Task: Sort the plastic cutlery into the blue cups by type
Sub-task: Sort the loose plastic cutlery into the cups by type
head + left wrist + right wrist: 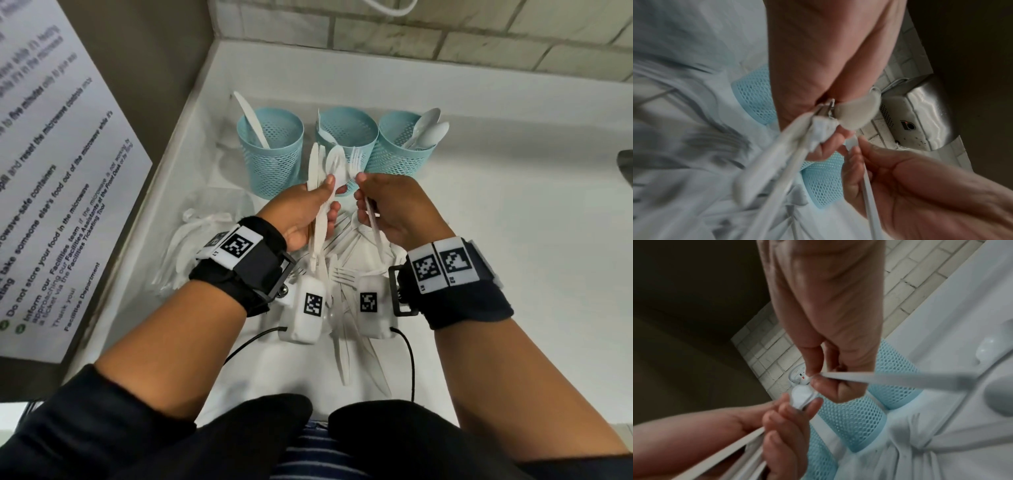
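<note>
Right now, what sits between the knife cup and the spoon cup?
In the head view, the middle blue cup stands between the knife cup and the spoon cup; the held cutlery partly hides its front.

Black sleeves (pixel 102 404) were pushed up, black wristbands (pixel 236 274) bore white square-coded tags (pixel 445 265), and white boxes (pixel 305 308) trailed black cables (pixel 409 356).

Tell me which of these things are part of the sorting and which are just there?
Part of it: three blue cups, loose cutlery pile, cutlery bundle in left hand, fork in right hand.
Just there: microwave notice, tiled wall.
</note>
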